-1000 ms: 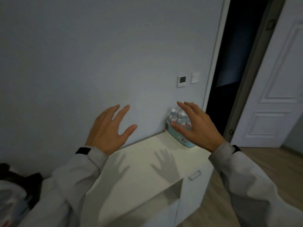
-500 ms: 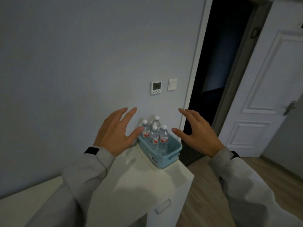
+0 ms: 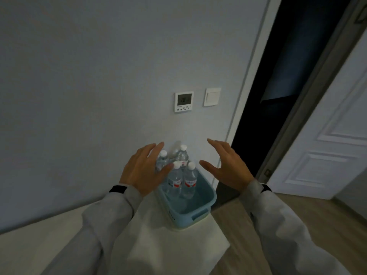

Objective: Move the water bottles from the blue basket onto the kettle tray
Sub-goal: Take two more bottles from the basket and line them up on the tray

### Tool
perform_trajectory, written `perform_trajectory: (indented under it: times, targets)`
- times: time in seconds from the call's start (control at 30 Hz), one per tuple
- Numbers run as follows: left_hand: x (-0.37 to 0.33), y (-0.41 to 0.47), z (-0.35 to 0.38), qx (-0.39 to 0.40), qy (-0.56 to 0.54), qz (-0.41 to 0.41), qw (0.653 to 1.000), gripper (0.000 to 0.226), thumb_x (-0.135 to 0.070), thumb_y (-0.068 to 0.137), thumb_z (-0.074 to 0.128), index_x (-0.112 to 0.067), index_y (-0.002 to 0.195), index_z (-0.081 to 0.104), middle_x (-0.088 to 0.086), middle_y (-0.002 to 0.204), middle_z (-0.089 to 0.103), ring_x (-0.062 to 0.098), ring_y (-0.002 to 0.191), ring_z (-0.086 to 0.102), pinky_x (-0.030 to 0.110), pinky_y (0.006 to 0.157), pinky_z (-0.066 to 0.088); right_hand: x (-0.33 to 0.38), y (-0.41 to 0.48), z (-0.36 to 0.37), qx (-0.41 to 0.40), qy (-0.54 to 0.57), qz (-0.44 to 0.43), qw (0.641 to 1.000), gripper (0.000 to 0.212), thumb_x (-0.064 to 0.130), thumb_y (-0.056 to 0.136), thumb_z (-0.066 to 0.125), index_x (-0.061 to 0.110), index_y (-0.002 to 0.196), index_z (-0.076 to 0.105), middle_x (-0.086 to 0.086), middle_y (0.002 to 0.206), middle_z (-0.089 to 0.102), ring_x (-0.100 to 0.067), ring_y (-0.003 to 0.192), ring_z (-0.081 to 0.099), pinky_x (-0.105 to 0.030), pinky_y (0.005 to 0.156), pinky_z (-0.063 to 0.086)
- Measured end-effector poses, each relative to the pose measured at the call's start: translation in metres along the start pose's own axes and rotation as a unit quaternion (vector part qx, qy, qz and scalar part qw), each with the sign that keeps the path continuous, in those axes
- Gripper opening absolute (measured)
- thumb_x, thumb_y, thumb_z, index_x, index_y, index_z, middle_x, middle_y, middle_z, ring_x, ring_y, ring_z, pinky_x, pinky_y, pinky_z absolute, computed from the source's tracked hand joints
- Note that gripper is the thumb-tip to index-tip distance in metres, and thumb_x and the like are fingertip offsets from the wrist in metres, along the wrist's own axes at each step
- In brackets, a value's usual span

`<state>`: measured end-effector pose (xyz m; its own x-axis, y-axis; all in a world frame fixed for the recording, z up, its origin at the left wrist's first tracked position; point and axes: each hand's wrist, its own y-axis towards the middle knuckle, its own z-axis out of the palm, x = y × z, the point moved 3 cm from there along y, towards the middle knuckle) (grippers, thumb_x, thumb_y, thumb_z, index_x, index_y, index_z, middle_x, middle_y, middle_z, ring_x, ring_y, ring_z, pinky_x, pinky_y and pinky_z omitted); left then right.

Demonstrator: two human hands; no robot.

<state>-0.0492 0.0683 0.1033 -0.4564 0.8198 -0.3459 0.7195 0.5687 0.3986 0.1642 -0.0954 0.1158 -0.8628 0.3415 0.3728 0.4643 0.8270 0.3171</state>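
A light blue basket (image 3: 198,214) stands at the right end of a white cabinet top (image 3: 151,245), against the wall. Several clear water bottles (image 3: 189,182) with white caps and red labels stand upright in its far half. My left hand (image 3: 144,171) hovers open over the basket's left side, partly hiding one bottle. My right hand (image 3: 226,165) is open to the right of the bottles, apart from them. No kettle tray is in view.
A thermostat (image 3: 183,101) and a light switch (image 3: 212,96) are on the grey wall above the basket. A dark doorway (image 3: 288,96) and a white door (image 3: 327,145) lie to the right, with wood floor (image 3: 337,219) below.
The view has swung right and closer to the basket. Both hands have come in around the bottles, the left one now overlapping them.
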Motion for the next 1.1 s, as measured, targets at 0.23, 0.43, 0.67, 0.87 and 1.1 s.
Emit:
perform_trajectory:
  times: [0.23, 0.43, 0.67, 0.87, 1.1]
  targets:
    - [0.015, 0.013, 0.09, 0.062, -0.021, -0.119, 0.991, 0.071, -0.06, 0.088, 0.053, -0.026, 0.147, 0.034, 0.004, 0.142, 0.049, 0.028, 0.125, 0.049, 0.038, 0.101, 0.044, -0.077, 0.042, 0.089, 0.123, 0.126, 0.008, 0.984, 0.081, 0.062, 0.085, 0.062, 0.032, 0.152, 0.027, -0.001, 0.153, 0.038, -0.022, 0.135, 0.046, -0.031, 0.108, 0.038]
    - [0.024, 0.014, 0.153, 0.115, -0.051, -0.228, 0.966, 0.074, -0.06, 0.085, 0.056, -0.028, 0.147, 0.032, 0.008, 0.135, 0.052, 0.03, 0.122, 0.051, 0.039, 0.098, 0.046, -0.107, 0.05, 0.143, 0.219, 0.195, 0.028, 0.956, 0.082, 0.075, 0.072, 0.062, 0.052, 0.141, 0.024, -0.001, 0.145, 0.044, -0.024, 0.128, 0.052, -0.03, 0.098, 0.041]
    - [0.03, 0.018, 0.207, 0.122, -0.18, -0.296, 0.93, 0.09, -0.078, 0.073, 0.057, -0.045, 0.147, 0.018, 0.004, 0.149, 0.045, 0.027, 0.131, 0.048, 0.04, 0.106, 0.043, -0.107, 0.053, 0.183, 0.237, 0.252, 0.037, 0.938, 0.081, 0.06, 0.079, 0.07, 0.044, 0.146, 0.028, 0.003, 0.14, 0.05, -0.02, 0.13, 0.05, -0.038, 0.106, 0.045]
    - [0.035, 0.027, 0.23, 0.069, -0.276, -0.342, 0.896, 0.089, -0.08, 0.064, 0.066, -0.056, 0.139, 0.023, -0.005, 0.143, 0.053, 0.023, 0.126, 0.054, 0.044, 0.106, 0.045, -0.107, 0.056, 0.207, 0.215, 0.317, 0.076, 0.921, 0.082, 0.032, 0.079, 0.08, 0.031, 0.147, 0.035, 0.005, 0.147, 0.048, -0.016, 0.135, 0.048, -0.037, 0.112, 0.042]
    - [0.035, 0.031, 0.234, 0.044, -0.313, -0.339, 0.886, 0.087, -0.07, 0.065, 0.074, -0.052, 0.138, 0.031, -0.008, 0.137, 0.057, 0.016, 0.122, 0.056, 0.041, 0.107, 0.045, -0.119, 0.066, 0.22, 0.245, 0.323, 0.063, 0.912, 0.08, 0.029, 0.077, 0.085, 0.026, 0.143, 0.04, 0.004, 0.146, 0.051, -0.017, 0.134, 0.049, -0.029, 0.11, 0.04]
